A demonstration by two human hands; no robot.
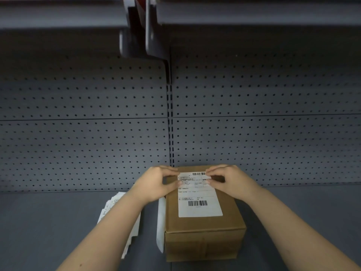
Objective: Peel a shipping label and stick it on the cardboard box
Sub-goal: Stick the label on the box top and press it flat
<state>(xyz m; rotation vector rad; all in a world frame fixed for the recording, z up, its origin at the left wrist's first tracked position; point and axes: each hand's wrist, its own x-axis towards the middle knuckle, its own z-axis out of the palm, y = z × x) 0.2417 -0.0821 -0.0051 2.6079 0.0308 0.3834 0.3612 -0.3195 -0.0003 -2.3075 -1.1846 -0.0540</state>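
the shipping label [199,194] lies on top of the cardboard box [203,227]; its far corners are pinched by the left hand [156,182] and right hand [232,180] fingers.

A grey pegboard wall [78,133] rises behind a grey shelf [39,222]; above it, another shelf [254,10] overhangs in dim light.
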